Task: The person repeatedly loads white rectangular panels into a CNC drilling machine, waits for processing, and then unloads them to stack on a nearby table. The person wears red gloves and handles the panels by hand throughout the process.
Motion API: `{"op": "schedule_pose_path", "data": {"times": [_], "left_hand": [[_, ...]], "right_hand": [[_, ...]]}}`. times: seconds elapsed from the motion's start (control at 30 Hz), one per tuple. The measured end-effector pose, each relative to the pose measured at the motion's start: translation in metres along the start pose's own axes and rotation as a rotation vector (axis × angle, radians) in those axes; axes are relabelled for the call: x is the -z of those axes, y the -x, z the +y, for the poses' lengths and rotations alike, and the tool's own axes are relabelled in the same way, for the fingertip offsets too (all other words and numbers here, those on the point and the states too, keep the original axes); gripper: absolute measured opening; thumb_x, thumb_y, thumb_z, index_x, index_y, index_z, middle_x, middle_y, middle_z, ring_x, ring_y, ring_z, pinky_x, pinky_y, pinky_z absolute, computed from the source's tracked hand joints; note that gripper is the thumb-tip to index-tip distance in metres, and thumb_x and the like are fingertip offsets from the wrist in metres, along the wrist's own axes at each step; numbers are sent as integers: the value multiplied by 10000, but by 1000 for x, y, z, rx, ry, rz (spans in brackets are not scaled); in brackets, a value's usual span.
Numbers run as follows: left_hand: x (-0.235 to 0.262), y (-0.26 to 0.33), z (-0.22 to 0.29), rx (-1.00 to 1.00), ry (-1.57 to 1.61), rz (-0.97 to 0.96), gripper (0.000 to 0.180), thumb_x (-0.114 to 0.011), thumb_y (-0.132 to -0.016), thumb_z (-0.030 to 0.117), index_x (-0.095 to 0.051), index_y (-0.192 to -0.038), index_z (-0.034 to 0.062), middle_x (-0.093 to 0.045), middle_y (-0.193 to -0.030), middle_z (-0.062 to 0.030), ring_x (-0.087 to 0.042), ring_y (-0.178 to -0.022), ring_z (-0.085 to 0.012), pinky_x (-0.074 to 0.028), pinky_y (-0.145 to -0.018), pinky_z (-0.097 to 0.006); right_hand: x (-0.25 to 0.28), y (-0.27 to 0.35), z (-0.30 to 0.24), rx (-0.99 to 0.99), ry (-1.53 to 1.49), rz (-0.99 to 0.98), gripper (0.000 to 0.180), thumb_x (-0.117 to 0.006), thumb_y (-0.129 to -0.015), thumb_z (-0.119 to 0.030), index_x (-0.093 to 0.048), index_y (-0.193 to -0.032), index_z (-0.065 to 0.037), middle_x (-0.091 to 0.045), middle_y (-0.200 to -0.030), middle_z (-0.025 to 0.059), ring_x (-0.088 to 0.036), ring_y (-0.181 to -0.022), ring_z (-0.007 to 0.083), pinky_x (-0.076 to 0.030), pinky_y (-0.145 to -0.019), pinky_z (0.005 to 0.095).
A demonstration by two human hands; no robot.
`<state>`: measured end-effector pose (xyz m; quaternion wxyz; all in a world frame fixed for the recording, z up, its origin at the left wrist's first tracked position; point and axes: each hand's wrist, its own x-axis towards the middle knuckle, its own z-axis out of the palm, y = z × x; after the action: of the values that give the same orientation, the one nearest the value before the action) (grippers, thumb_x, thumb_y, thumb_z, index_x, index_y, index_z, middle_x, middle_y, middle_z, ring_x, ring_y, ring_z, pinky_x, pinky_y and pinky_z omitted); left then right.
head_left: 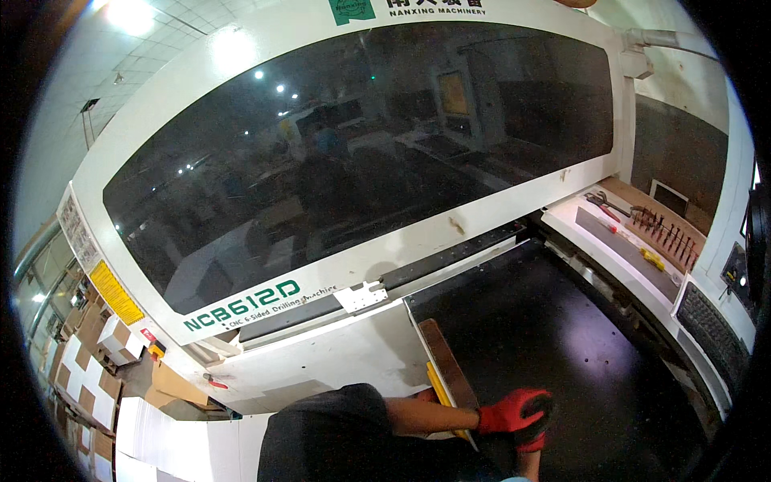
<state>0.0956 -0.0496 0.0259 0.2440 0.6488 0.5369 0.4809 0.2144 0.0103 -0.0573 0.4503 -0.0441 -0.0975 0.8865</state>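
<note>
Two hands in red gloves with dark patches meet low at the right of centre, over the black machine bed. My left hand reaches across from the lower middle, its fingers curled in against the other glove. Directly below it, my right hand comes up from the lower edge, its fingers mostly hidden. The gloves touch; whether anything lies between them I cannot make out. Beside my left forearm a brown strip and a yellow strip run along the bed's left edge.
A large white machine cover with a dark window rises ahead. To the right, a ledge holds pliers, a row of drill bits and a yellow object. White panels and cartons stand at left.
</note>
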Motion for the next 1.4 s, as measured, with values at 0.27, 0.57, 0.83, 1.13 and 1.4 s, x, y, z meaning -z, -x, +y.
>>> {"op": "schedule_pose_path", "data": {"times": [0.27,0.57,0.83,1.13,1.4], "left_hand": [[51,23,64,-60,127,-259,695,-724,-946,248,-444,-1551,52,-494,-1554,-209,-443,-1461,-369,-329,-1213,-514],[72,23,121,18,177,-788,853,-705,-982,327,-238,-1675,156,-233,-1720,-185,-98,-1603,-392,93,-1249,-623],[85,19,111,-137,663,-1026,633,-614,-1024,331,-408,-1596,156,-283,-1685,-198,-196,-1569,-401,-131,-1253,-618],[81,27,104,-116,544,-1069,569,-616,-1024,323,-463,-1539,134,-374,-1609,-187,-313,-1492,-369,-233,-1210,-561],[82,33,103,-113,419,-1034,516,-619,-1025,316,-512,-1488,114,-455,-1542,-176,-417,-1422,-341,-323,-1172,-510]], "right_hand": [[-25,49,10,-87,67,55,466,-583,-1032,-427,-568,-1371,-107,-610,-1395,106,-593,-1266,287,-476,-1104,475],[-44,99,-28,-89,188,183,453,-597,-1030,-408,-569,-1364,-103,-609,-1393,109,-597,-1263,285,-485,-1096,473],[-58,105,-26,-104,219,222,442,-609,-1028,-391,-569,-1358,-99,-608,-1392,111,-600,-1260,284,-494,-1089,470],[-61,105,-32,-123,245,231,431,-623,-1026,-372,-569,-1351,-95,-606,-1391,114,-604,-1256,282,-503,-1081,467],[-73,107,-27,-160,252,241,421,-636,-1024,-355,-569,-1344,-91,-606,-1389,116,-608,-1253,281,-511,-1074,465]]}}
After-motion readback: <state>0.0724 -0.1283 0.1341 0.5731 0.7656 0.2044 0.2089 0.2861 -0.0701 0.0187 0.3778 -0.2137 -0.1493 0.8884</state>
